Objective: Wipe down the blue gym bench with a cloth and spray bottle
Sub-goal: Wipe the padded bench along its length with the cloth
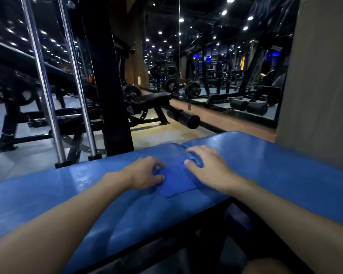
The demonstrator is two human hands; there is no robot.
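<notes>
The blue gym bench (275,165) runs across the lower part of the head view, its padding shiny with wet patches at the left. A blue cloth (174,180) lies flat on the bench's middle, near the seam between two pads. My left hand (147,173) pinches the cloth's left edge with curled fingers. My right hand (208,165) lies on the cloth's right side, fingers spread and bent over a bunched fold. No spray bottle is in view.
A black rack upright (109,86) and two chrome guide rods (46,86) stand just behind the bench at the left. A black bench (152,99) with a roller pad sits further back. A mirror wall (226,66) and a grey pillar (321,76) are at the right.
</notes>
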